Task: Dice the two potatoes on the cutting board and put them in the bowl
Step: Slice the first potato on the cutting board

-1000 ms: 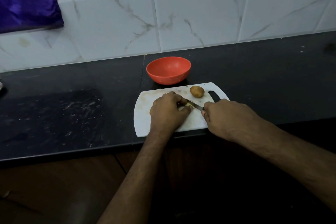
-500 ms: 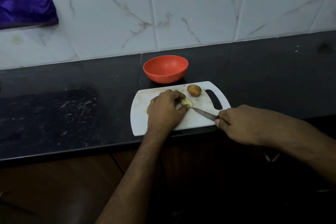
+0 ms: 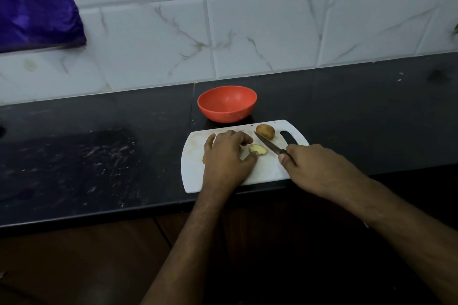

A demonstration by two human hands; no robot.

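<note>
From the head camera, the white cutting board (image 3: 270,171) lies on the dark desk (image 3: 99,156), with the red bowl (image 3: 226,103) just beyond it at 12 o'clock. The left hand (image 3: 226,156) curls its fingers over a cut potato piece (image 3: 257,149). The right hand (image 3: 314,168) grips a knife (image 3: 269,144), blade pointing to 10 o'clock near the whole potato (image 3: 265,131) at the board's far edge.

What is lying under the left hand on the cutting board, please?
A pale cut potato piece pokes out beside the left hand on the cutting board, and a small brownish edge shows at its other side. Whatever else lies beneath the palm is covered.
</note>
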